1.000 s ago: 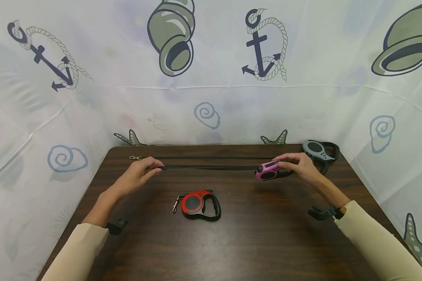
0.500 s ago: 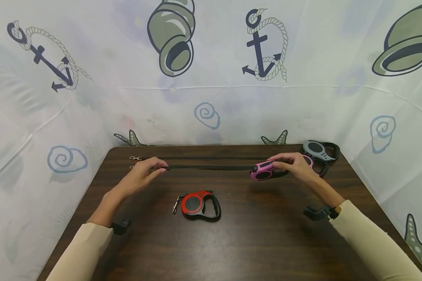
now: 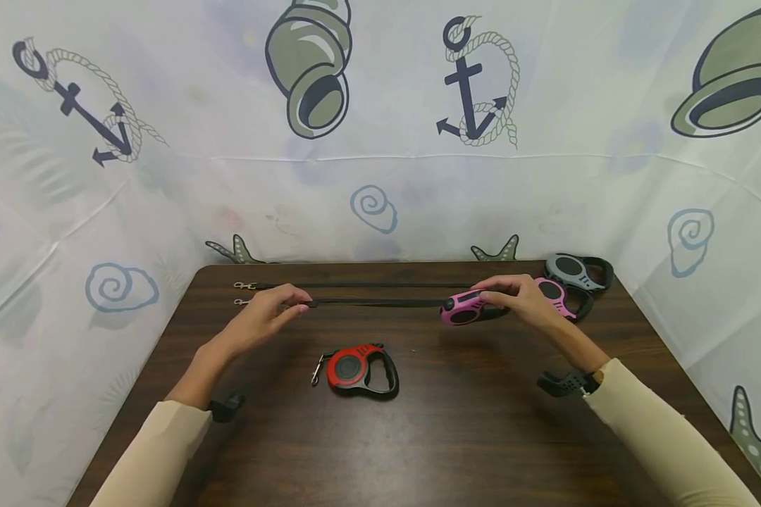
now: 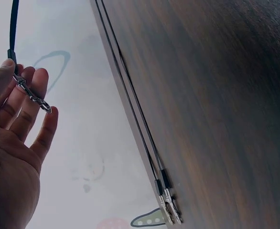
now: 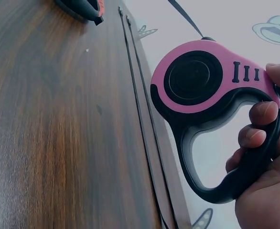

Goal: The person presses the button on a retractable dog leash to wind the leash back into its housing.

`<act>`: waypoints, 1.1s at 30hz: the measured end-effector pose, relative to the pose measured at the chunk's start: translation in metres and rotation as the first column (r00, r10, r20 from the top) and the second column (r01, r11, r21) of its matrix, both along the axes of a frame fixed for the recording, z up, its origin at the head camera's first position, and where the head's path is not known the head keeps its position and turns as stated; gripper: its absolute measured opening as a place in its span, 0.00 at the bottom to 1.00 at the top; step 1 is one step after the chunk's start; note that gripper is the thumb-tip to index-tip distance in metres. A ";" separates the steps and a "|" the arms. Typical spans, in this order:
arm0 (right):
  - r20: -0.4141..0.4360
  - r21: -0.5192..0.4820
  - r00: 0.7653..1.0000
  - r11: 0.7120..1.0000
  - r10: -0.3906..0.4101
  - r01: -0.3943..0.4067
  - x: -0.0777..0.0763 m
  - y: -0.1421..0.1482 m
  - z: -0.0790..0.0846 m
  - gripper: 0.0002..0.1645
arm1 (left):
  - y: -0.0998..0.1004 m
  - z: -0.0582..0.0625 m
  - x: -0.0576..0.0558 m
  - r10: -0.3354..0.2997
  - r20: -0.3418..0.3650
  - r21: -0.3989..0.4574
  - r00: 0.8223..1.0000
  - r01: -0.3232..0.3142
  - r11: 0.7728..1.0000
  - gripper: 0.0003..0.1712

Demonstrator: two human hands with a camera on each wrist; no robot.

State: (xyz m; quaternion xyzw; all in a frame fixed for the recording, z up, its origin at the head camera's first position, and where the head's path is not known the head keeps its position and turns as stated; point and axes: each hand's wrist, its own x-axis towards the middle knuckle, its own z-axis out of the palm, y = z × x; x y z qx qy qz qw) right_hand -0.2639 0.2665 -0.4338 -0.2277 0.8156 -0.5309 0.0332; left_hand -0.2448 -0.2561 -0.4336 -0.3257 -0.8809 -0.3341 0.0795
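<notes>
My right hand (image 3: 514,299) grips the black handle of a pink retractable dog leash (image 5: 192,71), with fingers through its loop. The leash's black strap (image 3: 377,303) runs taut above the table to my left hand (image 3: 269,310). In the left wrist view, thumb and forefinger pinch the strap's end beside a metal clip (image 4: 32,95). A second pink retractable leash (image 3: 552,292) lies at the back right, partly behind my right hand. Next to it is a grey retractable leash (image 3: 569,266).
Two straps lie stretched along the table's back edge, their metal clips (image 4: 168,205) at the left end. A red retractable leash (image 3: 349,366), its strap wound in, lies mid-table (image 3: 380,451). Behind the table hangs a white sea-patterned cloth (image 3: 380,91).
My hands have drawn closer together, left hand rightward and right hand leftward, and the strap between them is shorter. More of the pink leash on the table and a clip at left now show.
</notes>
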 end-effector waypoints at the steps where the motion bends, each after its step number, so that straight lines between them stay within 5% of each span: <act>1: 0.009 0.003 1.000 1.000 -0.004 0.004 0.000 -0.001 0.000 0.16 | 0.001 0.000 0.000 -0.001 -0.001 -0.001 1.000 0.001 1.000 0.11; 33: 0.001 -0.089 0.997 0.993 0.082 -0.081 -0.002 -0.032 0.003 0.16 | 0.019 -0.005 -0.002 -0.025 0.027 0.015 0.999 0.024 1.000 0.10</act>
